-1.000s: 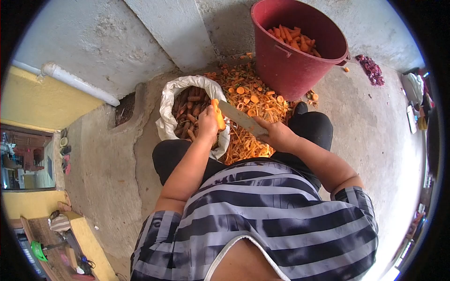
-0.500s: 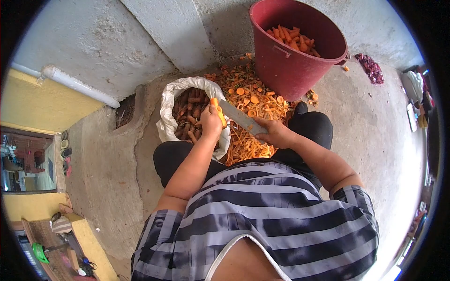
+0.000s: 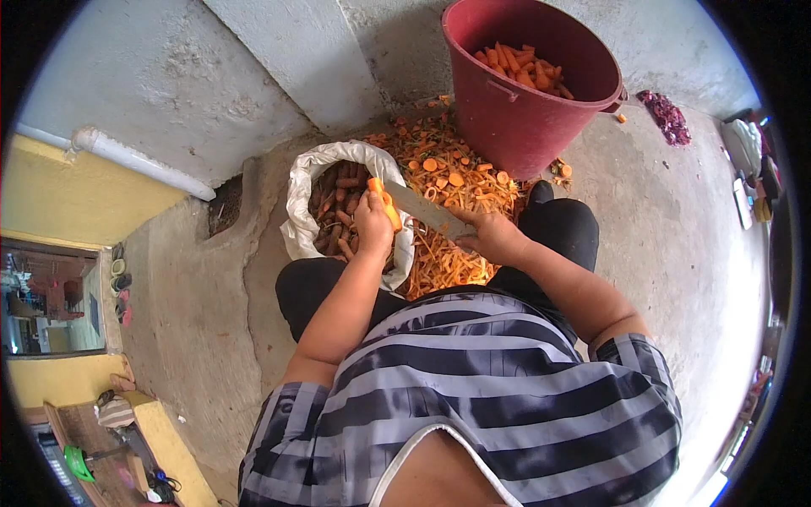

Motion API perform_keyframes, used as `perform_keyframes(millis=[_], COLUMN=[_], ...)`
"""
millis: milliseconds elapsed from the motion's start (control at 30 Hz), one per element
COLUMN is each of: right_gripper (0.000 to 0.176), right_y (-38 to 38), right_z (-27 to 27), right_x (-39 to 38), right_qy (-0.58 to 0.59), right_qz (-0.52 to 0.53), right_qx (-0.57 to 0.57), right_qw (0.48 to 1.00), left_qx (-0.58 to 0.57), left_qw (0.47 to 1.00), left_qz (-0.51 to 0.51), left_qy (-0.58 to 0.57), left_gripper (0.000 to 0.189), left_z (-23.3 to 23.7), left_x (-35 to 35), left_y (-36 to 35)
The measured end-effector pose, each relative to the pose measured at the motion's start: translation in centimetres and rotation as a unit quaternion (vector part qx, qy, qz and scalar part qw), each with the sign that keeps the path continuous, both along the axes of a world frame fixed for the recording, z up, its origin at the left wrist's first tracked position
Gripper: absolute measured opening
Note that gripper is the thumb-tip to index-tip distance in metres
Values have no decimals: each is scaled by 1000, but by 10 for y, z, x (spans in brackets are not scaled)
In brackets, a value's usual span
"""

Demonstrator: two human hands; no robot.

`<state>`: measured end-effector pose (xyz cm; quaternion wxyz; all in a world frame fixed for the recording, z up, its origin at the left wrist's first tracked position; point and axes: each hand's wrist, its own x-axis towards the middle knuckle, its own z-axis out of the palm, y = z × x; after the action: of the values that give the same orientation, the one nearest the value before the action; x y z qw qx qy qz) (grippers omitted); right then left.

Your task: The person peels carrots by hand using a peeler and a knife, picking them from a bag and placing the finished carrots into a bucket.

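Note:
My left hand (image 3: pixel 373 225) is closed round a peeled orange carrot (image 3: pixel 389 209), held above the edge of a white sack (image 3: pixel 299 190). Unpeeled brownish carrots (image 3: pixel 342 207) fill the inside of that sack. In my right hand (image 3: pixel 492 237) is a knife, gripped at its near end, with its broad grey blade (image 3: pixel 427 209) pointing left toward the carrot. The blade's tip end lies right beside the carrot. Beneath the knife, a heap of carrot peelings and cut ends (image 3: pixel 443 262) covers the floor between my legs.
A large red bucket (image 3: pixel 528 127) holding peeled carrots (image 3: pixel 528 69) stands beyond the heap, near the wall (image 3: pixel 245 76). Dark red scraps (image 3: pixel 666 117) lie on the concrete floor to its right. A white pipe (image 3: pixel 139 160) runs along the left wall, above a floor opening (image 3: pixel 225 205).
My left hand and the carrot have shifted slightly left, and the carrot is tilted differently, showing more of its length. The knife has moved slightly left and down with my right hand.

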<state>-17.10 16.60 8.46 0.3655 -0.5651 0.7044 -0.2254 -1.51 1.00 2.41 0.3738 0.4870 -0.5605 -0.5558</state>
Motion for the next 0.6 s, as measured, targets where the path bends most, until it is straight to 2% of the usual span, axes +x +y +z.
perform_keyframes(millis=[67,100,200,300,367,400,467,567,600], right_gripper=[55,55,53,52,51,50,47,45,44], right_y=[0,-1,2,2,-1,-1,-3,-1,0], right_z=[11,7,-12,-21,-29,-27,-21,-13,-15], right_x=[2,1,2,5,8,8,9,8,6], right_qy=[88,53,-50,-120,-133,-192,-307,-569,-613], right_qz=[17,12,3,3,2,-10,-32,-69,-61], right_qx=[13,9,1,-5,-7,33,114,181,193], right_qw=[996,998,999,993,991,981,944,799,764], left_qx=[35,51,-35,-149,-158,-163,-186,-225,-239], left_qw=[999,998,994,977,974,973,972,964,960], left_qz=[-23,-35,-42,14,13,13,9,3,1], left_qy=[-12,-17,-96,-154,-162,-166,-146,-141,-143], left_gripper=[30,30,30,30,32,34,38,41,40], left_z=[-7,-1,14,-9,-13,-9,0,0,1], left_x=[5,5,3,3,2,3,4,8,9], left_y=[-2,-2,10,6,6,7,11,10,9])
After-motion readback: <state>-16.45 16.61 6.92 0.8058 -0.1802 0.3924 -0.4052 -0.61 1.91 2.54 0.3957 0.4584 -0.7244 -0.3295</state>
